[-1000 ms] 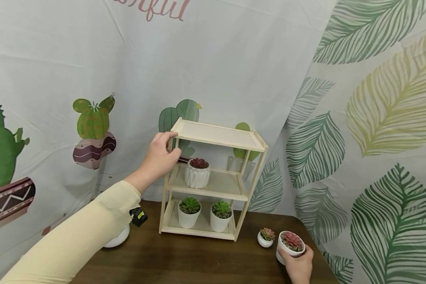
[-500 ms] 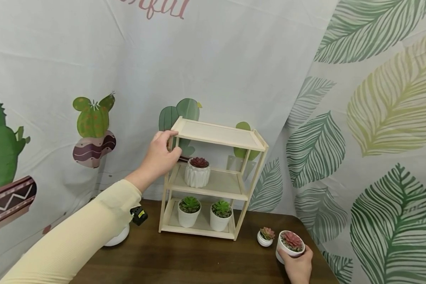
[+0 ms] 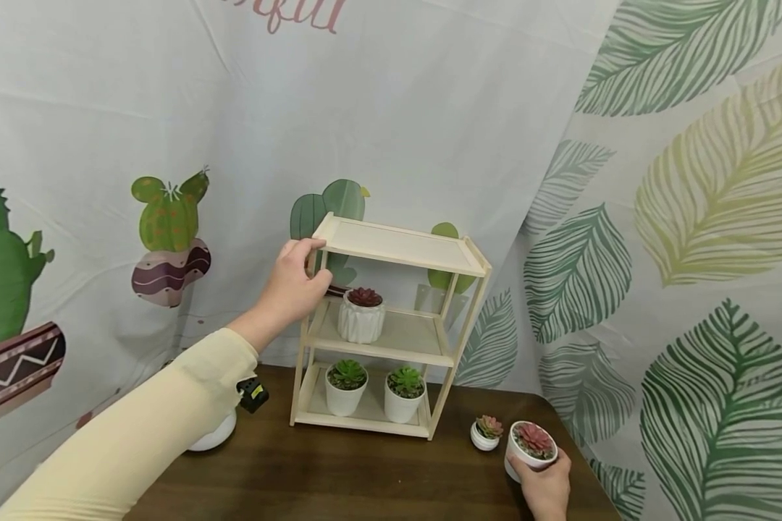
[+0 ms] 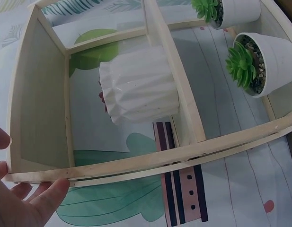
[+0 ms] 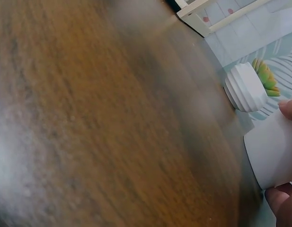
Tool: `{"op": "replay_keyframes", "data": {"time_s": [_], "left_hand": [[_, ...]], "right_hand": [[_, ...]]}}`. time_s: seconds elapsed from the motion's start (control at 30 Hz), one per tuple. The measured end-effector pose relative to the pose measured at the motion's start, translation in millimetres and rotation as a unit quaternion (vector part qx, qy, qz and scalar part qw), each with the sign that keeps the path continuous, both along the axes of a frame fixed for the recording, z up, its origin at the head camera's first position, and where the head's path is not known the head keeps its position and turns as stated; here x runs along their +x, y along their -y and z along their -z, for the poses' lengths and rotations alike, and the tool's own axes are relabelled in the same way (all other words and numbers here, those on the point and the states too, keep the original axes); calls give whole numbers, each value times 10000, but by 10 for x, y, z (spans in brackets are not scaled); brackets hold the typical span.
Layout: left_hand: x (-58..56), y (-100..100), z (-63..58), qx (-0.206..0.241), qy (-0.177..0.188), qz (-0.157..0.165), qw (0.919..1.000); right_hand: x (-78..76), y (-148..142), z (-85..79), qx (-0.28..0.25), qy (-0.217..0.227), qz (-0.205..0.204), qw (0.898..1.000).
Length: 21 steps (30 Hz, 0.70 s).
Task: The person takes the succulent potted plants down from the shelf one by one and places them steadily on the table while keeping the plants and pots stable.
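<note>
In the head view my left hand (image 3: pixel 293 284) grips the top left front corner of a pale wooden three-tier shelf (image 3: pixel 397 242), thumb below the top board. The left wrist view shows its fingertips (image 4: pixel 55 191) against the frame. At the right my right hand (image 3: pixel 546 485) holds a white pot with a pink succulent (image 3: pixel 533 440), at the table's right side. In the right wrist view, fingers and thumb sit on either side of that white pot (image 5: pixel 271 153); its plant is out of frame. Beside it stands a small ribbed pot with a succulent (image 3: pixel 486 435).
A fluted white pot with a dark red succulent (image 3: pixel 362 322) stands on the middle tier, left side. Two white pots with green succulents, one left (image 3: pixel 345 396) and one right (image 3: pixel 402 404), occupy the bottom tier. A white rounded object (image 3: pixel 215 435) is partly behind the left sleeve.
</note>
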State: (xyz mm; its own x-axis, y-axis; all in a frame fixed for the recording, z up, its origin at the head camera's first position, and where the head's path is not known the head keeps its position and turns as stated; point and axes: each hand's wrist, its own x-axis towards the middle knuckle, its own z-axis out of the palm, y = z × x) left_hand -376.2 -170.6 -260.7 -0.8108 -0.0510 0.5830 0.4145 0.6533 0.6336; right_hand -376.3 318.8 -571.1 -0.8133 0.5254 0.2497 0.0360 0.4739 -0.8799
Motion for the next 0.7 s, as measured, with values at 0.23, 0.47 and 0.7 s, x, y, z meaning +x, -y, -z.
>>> {"op": "replay_keyframes", "data": {"time_s": [0.23, 0.47, 0.7], "left_hand": [[-11, 8, 4, -31, -6, 38, 10000], [-32, 14, 14, -100, -19, 88, 9999], [-46, 68, 27, -58, -2, 248, 9997]], "right_hand": [[27, -7, -27, 171, -20, -107, 9998], [84, -19, -113, 400, 15, -225, 9989], [82, -50, -183, 277, 416, -585, 9970]]}}
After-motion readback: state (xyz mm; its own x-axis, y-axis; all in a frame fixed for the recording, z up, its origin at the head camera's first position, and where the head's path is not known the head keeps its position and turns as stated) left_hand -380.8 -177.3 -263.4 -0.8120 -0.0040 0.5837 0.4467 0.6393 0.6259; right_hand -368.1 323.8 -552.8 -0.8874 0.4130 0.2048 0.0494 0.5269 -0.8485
